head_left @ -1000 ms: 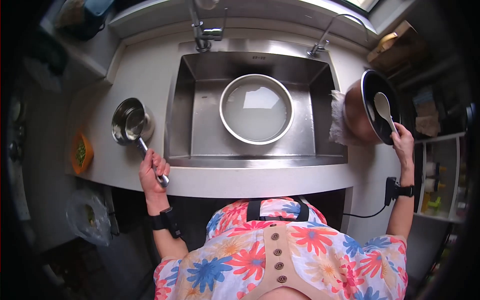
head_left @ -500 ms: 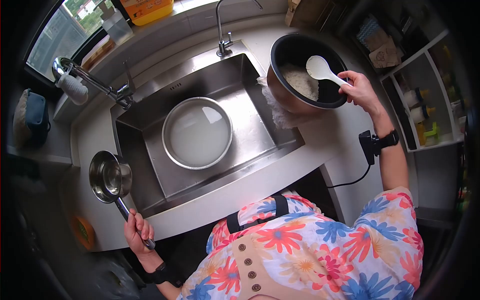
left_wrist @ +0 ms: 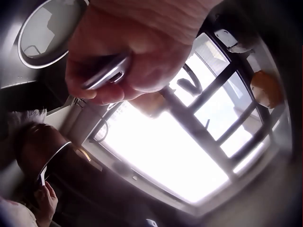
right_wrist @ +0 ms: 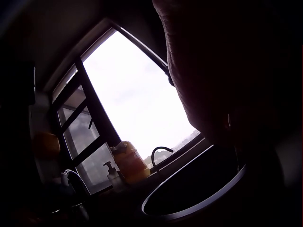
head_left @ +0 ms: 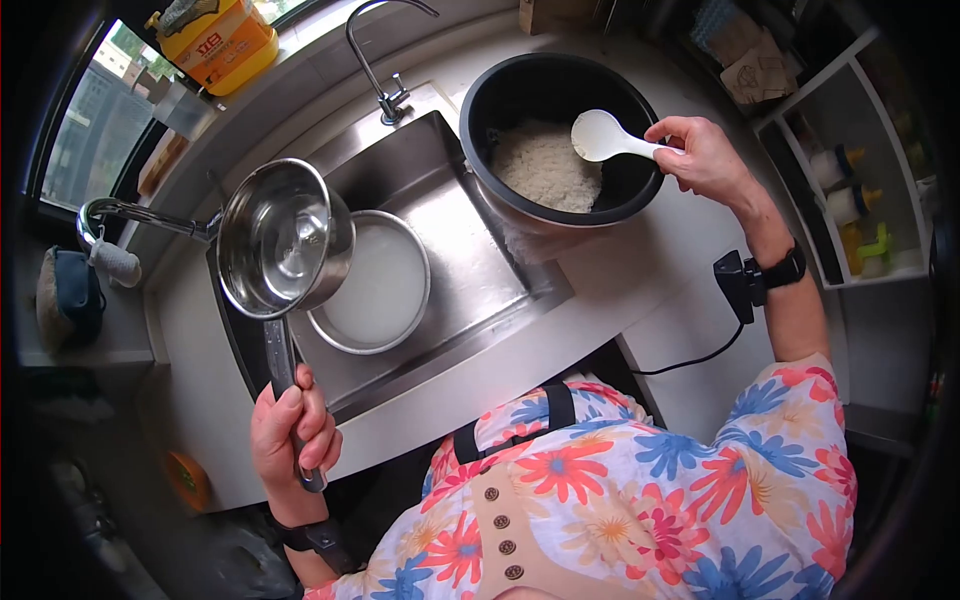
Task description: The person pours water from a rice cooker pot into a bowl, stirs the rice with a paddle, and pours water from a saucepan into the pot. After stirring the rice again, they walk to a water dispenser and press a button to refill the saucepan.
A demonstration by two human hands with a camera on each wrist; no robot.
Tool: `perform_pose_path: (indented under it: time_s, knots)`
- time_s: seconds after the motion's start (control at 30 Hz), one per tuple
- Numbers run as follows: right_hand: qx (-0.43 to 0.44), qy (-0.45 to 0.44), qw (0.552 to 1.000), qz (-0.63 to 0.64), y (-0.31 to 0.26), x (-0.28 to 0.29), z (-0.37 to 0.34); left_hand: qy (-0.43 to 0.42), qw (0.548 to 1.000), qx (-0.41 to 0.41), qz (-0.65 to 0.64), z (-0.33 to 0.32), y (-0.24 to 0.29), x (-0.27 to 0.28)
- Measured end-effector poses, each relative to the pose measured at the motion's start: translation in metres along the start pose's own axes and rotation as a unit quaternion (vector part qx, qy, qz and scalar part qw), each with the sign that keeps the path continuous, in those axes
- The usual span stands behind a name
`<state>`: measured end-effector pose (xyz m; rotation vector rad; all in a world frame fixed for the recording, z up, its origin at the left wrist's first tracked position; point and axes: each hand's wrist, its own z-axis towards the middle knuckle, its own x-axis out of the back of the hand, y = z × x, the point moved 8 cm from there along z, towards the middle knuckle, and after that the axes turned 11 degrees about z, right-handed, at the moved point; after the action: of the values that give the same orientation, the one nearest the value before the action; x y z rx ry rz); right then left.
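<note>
In the head view my left hand (head_left: 292,432) grips the handle of a steel saucepan (head_left: 330,262), raised and tilted over the sink's left part. My right hand (head_left: 708,160) pinches the handle of a white spoon (head_left: 606,137), its bowl over the dark inner pot (head_left: 640,195). White rice (head_left: 548,165) lies in that pot. A round pan (head_left: 385,290) of cloudy liquid stands in the sink, partly hidden by the saucepan. In the left wrist view the left hand (left_wrist: 128,47) is curled round the handle end. The right wrist view shows the right hand (right_wrist: 203,71) very dark.
The steel sink (head_left: 480,265) has a large faucet (head_left: 150,212) at its left and a thin faucet (head_left: 385,85) behind. A yellow jug (head_left: 225,50) stands on the sill. White cloth (head_left: 530,243) lies under the pot; an orange bowl (head_left: 188,480) sits at the counter's left.
The left hand has lifted the saucepan from the left side up and over the sink. The head view has turned and shifted right. The spoon has stayed over the pot.
</note>
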<state>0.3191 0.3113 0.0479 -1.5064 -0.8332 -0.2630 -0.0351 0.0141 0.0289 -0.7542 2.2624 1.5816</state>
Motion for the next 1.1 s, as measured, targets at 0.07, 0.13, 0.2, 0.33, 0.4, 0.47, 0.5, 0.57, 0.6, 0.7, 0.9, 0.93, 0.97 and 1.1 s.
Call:
perform_pose_path:
  time_s: [0.07, 0.13, 0.2, 0.33, 0.4, 0.47, 0.5, 0.57, 0.6, 0.7, 0.9, 0.93, 0.97, 1.1]
  knots:
    - [0.018, -0.005, 1.0, 0.0, 0.003, 0.002, 0.002, -0.006, 1.0, 0.003, 0.009, 0.017, 0.007, -0.024]
    - [0.018, -0.008, 1.0, 0.005, 0.004, 0.004, 0.001, -0.03, 0.997, 0.026, 0.061, 0.034, 0.01, -0.047]
    - [0.017, -0.011, 1.0, 0.01, 0.004, 0.007, 0.0, -0.03, 0.996, 0.031, 0.078, 0.048, 0.016, -0.065]
    - [0.024, -0.037, 0.999, 0.011, 0.006, 0.007, -0.001, -0.027, 0.986, 0.046, 0.157, 0.069, 0.022, -0.089]
    - [0.031, -0.04, 0.999, 0.006, 0.008, 0.009, 0.002, -0.012, 0.978, 0.041, 0.204, 0.077, 0.026, -0.097]
    - [0.044, -0.058, 0.997, -0.002, 0.007, 0.008, 0.003, -0.008, 0.977, 0.044, 0.21, 0.083, 0.028, -0.101]
    - [0.043, -0.058, 0.997, -0.001, 0.006, 0.009, 0.004, -0.008, 0.974, 0.04, 0.223, 0.086, 0.029, -0.102]
    - [0.039, -0.061, 0.997, -0.019, 0.004, 0.01, 0.004, -0.006, 0.97, 0.035, 0.24, 0.091, 0.031, -0.105]
    - [0.039, -0.061, 0.997, -0.019, 0.004, 0.01, 0.004, -0.006, 0.97, 0.036, 0.24, 0.093, 0.032, -0.105]
    - [0.062, -0.055, 0.996, -0.044, -0.002, 0.011, 0.005, 0.005, 0.963, 0.029, 0.27, 0.097, 0.034, -0.105]
    - [0.077, -0.067, 0.99, -0.099, -0.005, 0.009, 0.013, 0.017, 0.948, 0.015, 0.317, 0.106, 0.037, -0.108]
    - [0.078, -0.078, 0.988, -0.108, -0.004, 0.007, 0.015, 0.015, 0.945, 0.015, 0.327, 0.107, 0.037, -0.109]
    - [0.078, -0.089, 0.986, -0.118, -0.003, 0.005, 0.018, 0.013, 0.941, 0.014, 0.337, 0.109, 0.038, -0.11]
    - [0.08, -0.106, 0.976, -0.173, -0.012, 0.002, 0.028, 0.012, 0.937, 0.003, 0.35, 0.115, 0.038, -0.112]
